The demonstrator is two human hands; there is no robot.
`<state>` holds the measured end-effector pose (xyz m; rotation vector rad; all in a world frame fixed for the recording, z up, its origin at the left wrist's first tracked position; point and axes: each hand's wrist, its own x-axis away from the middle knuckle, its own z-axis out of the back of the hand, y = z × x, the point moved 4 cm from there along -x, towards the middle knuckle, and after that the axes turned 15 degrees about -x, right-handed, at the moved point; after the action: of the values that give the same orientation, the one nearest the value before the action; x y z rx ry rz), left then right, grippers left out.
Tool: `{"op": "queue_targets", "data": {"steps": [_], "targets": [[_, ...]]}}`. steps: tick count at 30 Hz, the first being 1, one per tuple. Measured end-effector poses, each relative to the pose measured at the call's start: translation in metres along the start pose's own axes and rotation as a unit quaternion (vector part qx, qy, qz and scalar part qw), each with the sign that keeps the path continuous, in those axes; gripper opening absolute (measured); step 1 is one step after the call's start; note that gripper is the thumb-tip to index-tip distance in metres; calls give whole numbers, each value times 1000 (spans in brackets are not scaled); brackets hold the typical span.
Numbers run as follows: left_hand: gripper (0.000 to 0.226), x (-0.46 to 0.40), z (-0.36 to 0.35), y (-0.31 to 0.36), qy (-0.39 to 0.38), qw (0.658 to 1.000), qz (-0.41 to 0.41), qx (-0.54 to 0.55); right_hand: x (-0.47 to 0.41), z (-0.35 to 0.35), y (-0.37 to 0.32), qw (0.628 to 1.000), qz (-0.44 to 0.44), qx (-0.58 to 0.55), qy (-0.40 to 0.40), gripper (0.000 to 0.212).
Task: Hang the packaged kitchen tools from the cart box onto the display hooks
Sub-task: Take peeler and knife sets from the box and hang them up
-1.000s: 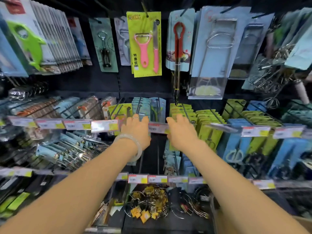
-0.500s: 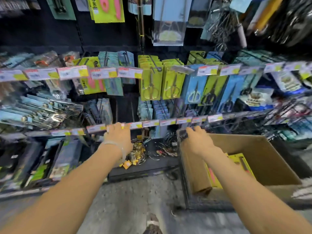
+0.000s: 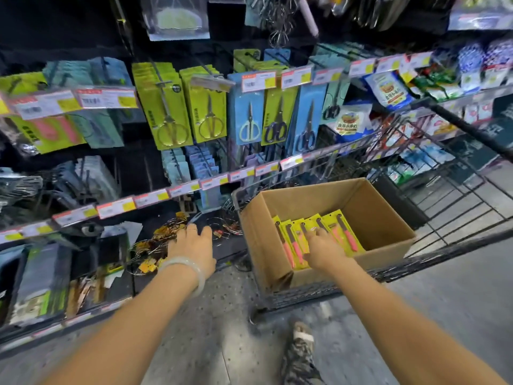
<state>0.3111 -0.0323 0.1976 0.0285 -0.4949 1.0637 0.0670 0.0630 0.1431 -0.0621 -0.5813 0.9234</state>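
Observation:
A brown cardboard box (image 3: 380, 215) sits in a black wire cart (image 3: 455, 190) at the right. Inside lie several yellow packages with pink-handled kitchen tools (image 3: 344, 232), fanned out side by side. My right hand (image 3: 323, 247) reaches down into the box and lies on the yellow packages, fingers spread forward. My left hand (image 3: 193, 245), a pale bangle on its wrist, hovers open to the left of the box over the lowest shelf and holds nothing. Display hooks (image 3: 163, 95) carry yellow and blue scissor packs above.
Price-tag rails (image 3: 150, 198) run across the shelves at two heights. Wire rings with yellow tags (image 3: 163, 237) lie on the bottom shelf under my left hand. Bagged goods (image 3: 388, 90) fill the shelves right of the cart. My shoe (image 3: 301, 354) stands on the grey floor.
Both hands have dropped from the upper hooks to below the lower rail. My right hand has moved from the box's near rim down onto the packages. The view has swung down and right.

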Motion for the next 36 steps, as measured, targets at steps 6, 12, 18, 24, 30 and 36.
{"op": "queue_targets", "data": {"steps": [6,12,18,24,30,36], "targets": [[63,-52,12,64,-30,999,-20,-21,-51,7,51,999,-2,-11,-36,63],[67,-114,13,126,-99,995,-6,-26,-125,-10,87,994,27,4,-107,47],[60,-158,-12,161,-158,987,25,13,-181,-62,105,967,66,37,-243,57],[62,-177,-25,179,-134,987,72,53,-230,-105,103,947,-32,-105,-303,71],[71,-183,-26,194,-105,982,103,118,-259,-140,94,927,-112,-237,-270,50],[73,-192,-28,195,-80,981,107,139,-265,-136,100,897,-160,-305,-276,37]]}}
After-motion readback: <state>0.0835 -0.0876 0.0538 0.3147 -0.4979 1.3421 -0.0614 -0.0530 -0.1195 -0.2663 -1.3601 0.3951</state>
